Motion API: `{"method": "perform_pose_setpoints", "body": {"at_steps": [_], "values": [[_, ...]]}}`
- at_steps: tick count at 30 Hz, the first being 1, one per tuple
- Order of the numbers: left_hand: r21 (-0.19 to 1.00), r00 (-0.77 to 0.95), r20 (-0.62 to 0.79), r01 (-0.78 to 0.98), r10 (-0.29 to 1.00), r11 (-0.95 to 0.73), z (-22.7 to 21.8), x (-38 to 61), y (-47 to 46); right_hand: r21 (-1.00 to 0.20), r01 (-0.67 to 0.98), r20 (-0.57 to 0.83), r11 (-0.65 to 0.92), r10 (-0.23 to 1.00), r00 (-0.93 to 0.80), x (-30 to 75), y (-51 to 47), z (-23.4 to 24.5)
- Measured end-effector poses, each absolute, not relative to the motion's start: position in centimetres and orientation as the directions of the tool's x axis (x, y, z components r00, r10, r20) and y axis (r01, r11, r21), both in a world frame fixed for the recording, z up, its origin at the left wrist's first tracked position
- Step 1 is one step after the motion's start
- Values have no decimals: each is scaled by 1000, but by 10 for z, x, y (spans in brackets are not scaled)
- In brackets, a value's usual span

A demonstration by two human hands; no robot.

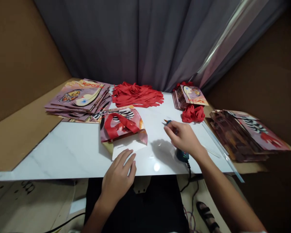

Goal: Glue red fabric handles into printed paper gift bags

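Observation:
A printed paper bag (122, 126) with a red ribbon (121, 124) across its face lies on the white table, its open end toward me. A white flap (126, 146) sticks out of that end. My left hand (120, 176) rests at the table's front edge, fingers stretched out and fingertips at the flap. To the right, my right hand (184, 136) has its fingers curled over a dark hot glue gun (182, 156), hiding most of its barrel. The gun's orange nozzle (166, 121) points away to the left, past my fingers.
Printed bags are stacked at the left (80, 97), at the back right (190, 95) and at the right (247, 136). Red ribbon strips (137, 94) are heaped at the back, with a red ribbon bundle (193, 113) farther right. A cable (189, 174) drops over the front edge.

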State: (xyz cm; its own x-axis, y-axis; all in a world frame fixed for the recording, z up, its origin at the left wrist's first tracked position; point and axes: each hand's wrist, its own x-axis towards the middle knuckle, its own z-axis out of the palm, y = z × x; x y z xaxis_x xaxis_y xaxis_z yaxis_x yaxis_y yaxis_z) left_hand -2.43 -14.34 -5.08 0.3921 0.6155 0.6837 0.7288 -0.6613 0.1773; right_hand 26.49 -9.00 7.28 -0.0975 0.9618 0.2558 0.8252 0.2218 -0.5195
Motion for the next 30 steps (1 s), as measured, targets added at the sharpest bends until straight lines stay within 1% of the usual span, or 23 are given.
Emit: {"method": "perform_pose_setpoints", "body": {"at_steps": [1, 3, 5, 7, 11, 15, 17, 20, 23, 24, 25, 26, 27, 28, 29, 30], "values": [[181, 390, 682, 729, 618, -660, -51, -24, -144, -495, 829, 274, 260, 952, -135, 257, -66, 72], [190, 376, 687, 733, 622, -653, -51, -24, -143, -424, 830, 268, 363, 925, -268, 238, -9, 68], [193, 355, 692, 748, 629, -635, -51, -23, -144, -306, 877, 218, 372, 923, -316, 217, 51, 62], [186, 337, 692, 771, 638, -609, -51, -22, -144, -191, 916, 133, 354, 934, -333, 195, 104, 58], [198, 316, 677, 791, 664, -578, -52, -26, -151, -156, 899, 101, 410, 912, -398, 155, 169, 58], [194, 327, 630, 811, 704, -551, -55, -36, -164, -148, 885, 77, 441, 898, -434, 128, 194, 55], [187, 339, 607, 818, 719, -544, -57, -41, -169, -158, 887, 94, 434, 901, -424, 122, 200, 51], [196, 347, 579, 819, 738, -539, -59, -46, -173, -210, 882, 177, 422, 903, -390, 121, 204, 45], [199, 350, 571, 818, 742, -539, -62, -47, -173, -282, 882, 297, 377, 909, -293, 128, 209, 49], [204, 351, 571, 815, 742, -542, -63, -48, -173, -320, 877, 339, 359, 908, -248, 132, 213, 54], [211, 351, 569, 812, 743, -545, -64, -48, -172, -397, 850, 381, 347, 905, -191, 138, 217, 61], [216, 353, 568, 808, 744, -548, -64, -49, -172, -510, 786, 418, 348, 899, -126, 144, 222, 70], [218, 357, 564, 805, 745, -551, -64, -50, -172, -640, 677, 445, 364, 894, -59, 152, 226, 80], [216, 364, 560, 804, 745, -555, -64, -51, -172, -760, 521, 457, 388, 890, 3, 161, 230, 91], [210, 372, 556, 802, 743, -559, -63, -53, -172, -835, 361, 458, 415, 888, 40, 171, 232, 103], [203, 380, 553, 802, 741, -562, -63, -55, -173, -869, 235, 459, 436, 887, 52, 181, 232, 116]]}}
